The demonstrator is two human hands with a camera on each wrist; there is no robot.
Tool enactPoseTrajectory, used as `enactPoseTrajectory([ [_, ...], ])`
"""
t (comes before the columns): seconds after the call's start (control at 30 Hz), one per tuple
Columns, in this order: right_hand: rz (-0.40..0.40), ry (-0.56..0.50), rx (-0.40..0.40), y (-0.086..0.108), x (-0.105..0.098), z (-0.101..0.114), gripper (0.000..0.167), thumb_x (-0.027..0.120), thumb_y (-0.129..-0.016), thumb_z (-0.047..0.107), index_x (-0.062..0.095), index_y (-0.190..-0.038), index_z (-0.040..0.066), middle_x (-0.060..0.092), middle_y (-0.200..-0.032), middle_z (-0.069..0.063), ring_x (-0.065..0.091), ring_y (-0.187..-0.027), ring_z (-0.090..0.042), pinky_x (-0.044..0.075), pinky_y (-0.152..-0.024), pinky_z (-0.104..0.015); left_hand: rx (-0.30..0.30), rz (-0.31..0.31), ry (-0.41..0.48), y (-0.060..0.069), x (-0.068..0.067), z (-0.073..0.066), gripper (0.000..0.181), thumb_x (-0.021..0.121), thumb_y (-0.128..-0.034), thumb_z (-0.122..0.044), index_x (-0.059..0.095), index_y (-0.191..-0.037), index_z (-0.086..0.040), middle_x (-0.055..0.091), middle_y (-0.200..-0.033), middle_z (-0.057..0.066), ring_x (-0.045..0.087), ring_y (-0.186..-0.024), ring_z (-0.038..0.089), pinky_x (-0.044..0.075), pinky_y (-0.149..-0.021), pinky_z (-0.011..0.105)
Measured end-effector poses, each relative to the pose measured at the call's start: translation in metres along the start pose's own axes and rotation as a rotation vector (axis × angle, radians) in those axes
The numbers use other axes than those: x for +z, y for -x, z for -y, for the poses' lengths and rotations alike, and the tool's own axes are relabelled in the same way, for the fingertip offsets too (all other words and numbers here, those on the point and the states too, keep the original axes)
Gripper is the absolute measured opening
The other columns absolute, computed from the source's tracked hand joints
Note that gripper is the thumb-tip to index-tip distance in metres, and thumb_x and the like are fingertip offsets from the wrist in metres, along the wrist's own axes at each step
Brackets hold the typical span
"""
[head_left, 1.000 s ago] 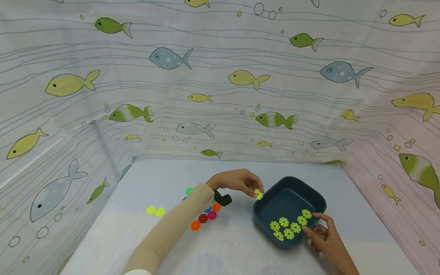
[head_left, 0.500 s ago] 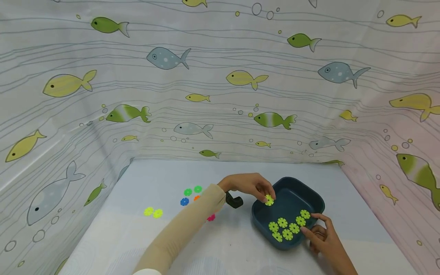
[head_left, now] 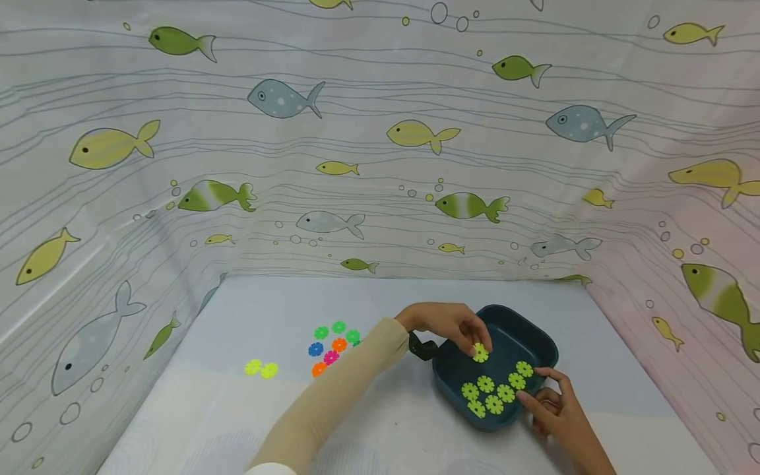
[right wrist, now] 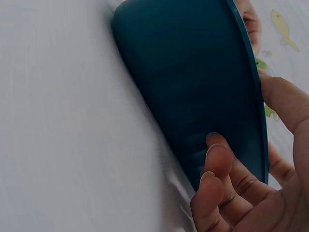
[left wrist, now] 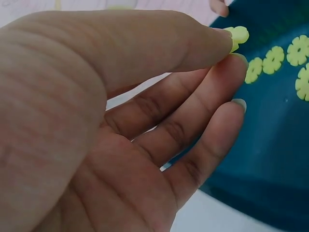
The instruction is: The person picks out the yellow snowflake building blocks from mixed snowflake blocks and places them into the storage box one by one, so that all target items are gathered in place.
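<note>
In the head view my left hand (head_left: 448,322) pinches a yellow-green flower-shaped disc (head_left: 480,353) above the inside of a dark teal tray (head_left: 513,336), at its left side. The left wrist view shows thumb and fingertips together on this disc (left wrist: 240,36), mostly covered by the thumb. Several matching discs (head_left: 494,404) lie on the tray's floor, toward the near edge. My right hand (head_left: 555,402) grips the tray's right side. In the right wrist view its thumb is at the rim and curled fingers are against the outer wall (right wrist: 193,77).
Two bright yellow discs (head_left: 261,369) lie apart on the left of the white table. Between them and the tray is a group of green, blue, pink and orange discs (head_left: 339,344), partly hidden by the left sleeve (head_left: 338,389). Fish-patterned sheeting (head_left: 332,224) surrounds the table.
My left hand has moved right with its disc, from the tray's left rim to over the inside. More of the coloured discs now show behind the sleeve. The right hand keeps its grip.
</note>
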State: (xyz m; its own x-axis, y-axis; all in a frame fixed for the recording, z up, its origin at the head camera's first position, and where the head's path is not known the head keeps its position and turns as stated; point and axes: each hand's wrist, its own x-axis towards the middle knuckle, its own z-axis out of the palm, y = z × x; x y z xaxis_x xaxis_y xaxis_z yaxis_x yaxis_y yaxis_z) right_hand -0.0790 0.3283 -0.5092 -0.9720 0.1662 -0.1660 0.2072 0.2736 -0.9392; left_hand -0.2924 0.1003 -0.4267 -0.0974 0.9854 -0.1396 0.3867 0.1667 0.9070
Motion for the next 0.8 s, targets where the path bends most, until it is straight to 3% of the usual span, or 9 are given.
enactPoseTrajectory([
  [0.33,0.004,0.012,0.006,-0.001,0.000,0.000,0.068,0.071,-0.099,0.031,0.023,-0.147,0.022,0.062,-0.091,-0.017,0.057,-0.061,-0.025,0.052,-0.053,-0.038,-0.053,0.021,-0.012,-0.026,0.008,0.000,0.027,0.073,-0.0932,0.002,0.072,-0.119,-0.003,0.071,-0.108,0.000,0.068,-0.097,0.016,0.057,-0.086,0.029],
  [0.8,0.018,0.016,-0.003,-0.001,-0.004,-0.003,0.068,0.071,-0.100,0.031,0.022,-0.147,0.021,0.063,-0.091,-0.016,0.058,-0.061,-0.024,0.052,-0.054,-0.037,-0.130,-0.026,-0.031,-0.052,0.023,0.010,0.024,0.074,-0.0918,0.003,0.074,-0.114,-0.005,0.069,-0.103,-0.003,0.068,-0.094,0.015,0.057,-0.081,0.025],
])
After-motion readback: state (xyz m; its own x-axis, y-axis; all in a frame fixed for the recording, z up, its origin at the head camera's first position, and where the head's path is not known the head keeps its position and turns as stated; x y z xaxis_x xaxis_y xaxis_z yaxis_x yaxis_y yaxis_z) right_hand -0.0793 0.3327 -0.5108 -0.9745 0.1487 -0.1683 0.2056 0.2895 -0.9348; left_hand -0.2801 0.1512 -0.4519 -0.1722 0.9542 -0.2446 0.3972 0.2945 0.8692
